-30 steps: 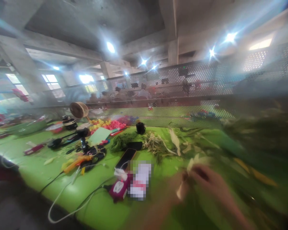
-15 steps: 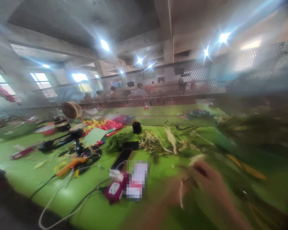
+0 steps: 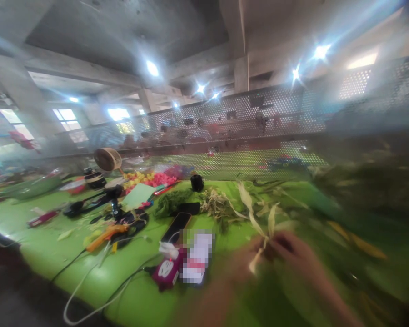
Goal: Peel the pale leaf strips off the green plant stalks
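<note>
Low in the frame's right half, the right hand (image 3: 295,256) and left hand (image 3: 240,263), both blurred, pinch together on a pale dried leaf (image 3: 264,227) above the green counter (image 3: 143,299). Brittle as it looks, a hard tug could snap it.

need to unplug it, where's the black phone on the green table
In the head view the black phone lies left of centre on the green table, just behind the pink charger and well left of both hands.
</note>
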Demonstrator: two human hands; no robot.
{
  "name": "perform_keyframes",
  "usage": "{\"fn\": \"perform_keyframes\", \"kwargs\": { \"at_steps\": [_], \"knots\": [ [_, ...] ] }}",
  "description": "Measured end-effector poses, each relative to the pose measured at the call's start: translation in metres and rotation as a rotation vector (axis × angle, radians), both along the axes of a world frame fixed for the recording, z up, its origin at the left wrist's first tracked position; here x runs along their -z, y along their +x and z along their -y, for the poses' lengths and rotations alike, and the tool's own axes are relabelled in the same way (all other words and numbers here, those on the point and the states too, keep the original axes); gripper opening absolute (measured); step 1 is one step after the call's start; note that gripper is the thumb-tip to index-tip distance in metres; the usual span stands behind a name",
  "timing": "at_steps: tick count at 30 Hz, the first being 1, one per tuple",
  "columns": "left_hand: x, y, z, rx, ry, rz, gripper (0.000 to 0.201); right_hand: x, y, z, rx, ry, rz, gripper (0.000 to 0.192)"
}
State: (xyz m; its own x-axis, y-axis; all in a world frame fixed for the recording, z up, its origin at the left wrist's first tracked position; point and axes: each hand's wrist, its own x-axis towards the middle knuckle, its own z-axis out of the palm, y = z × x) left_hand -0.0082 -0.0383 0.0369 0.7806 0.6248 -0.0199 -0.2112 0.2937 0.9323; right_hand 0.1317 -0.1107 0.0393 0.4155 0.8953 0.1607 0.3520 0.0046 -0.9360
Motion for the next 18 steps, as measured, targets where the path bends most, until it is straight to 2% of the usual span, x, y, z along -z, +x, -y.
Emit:
{"fn": "perform_keyframes", "kwargs": {
  "at_steps": [3, 8, 12, 18],
  "knots": [
    [0.008, -0.004, -0.012, 0.11, 0.081, 0.034, 0.038, 0.002, 0.004, 0.002, -0.007, 0.031, 0.091, 0.023],
    [0.023, -0.003, -0.013, -0.015, 0.147, -0.121, 0.043, 0.016, 0.001, 0.003, -0.018, 0.075, 0.173, 0.014],
    [0.029, 0.003, -0.013, -0.143, 0.073, -0.083, 0.045, 0.021, -0.001, 0.001, -0.006, -0.003, 0.141, 0.025],
    [0.029, 0.009, -0.014, -0.131, -0.121, 0.092, 0.04, 0.027, 0.003, -0.001, -0.111, 0.033, 0.127, 0.024]
  ]
}}
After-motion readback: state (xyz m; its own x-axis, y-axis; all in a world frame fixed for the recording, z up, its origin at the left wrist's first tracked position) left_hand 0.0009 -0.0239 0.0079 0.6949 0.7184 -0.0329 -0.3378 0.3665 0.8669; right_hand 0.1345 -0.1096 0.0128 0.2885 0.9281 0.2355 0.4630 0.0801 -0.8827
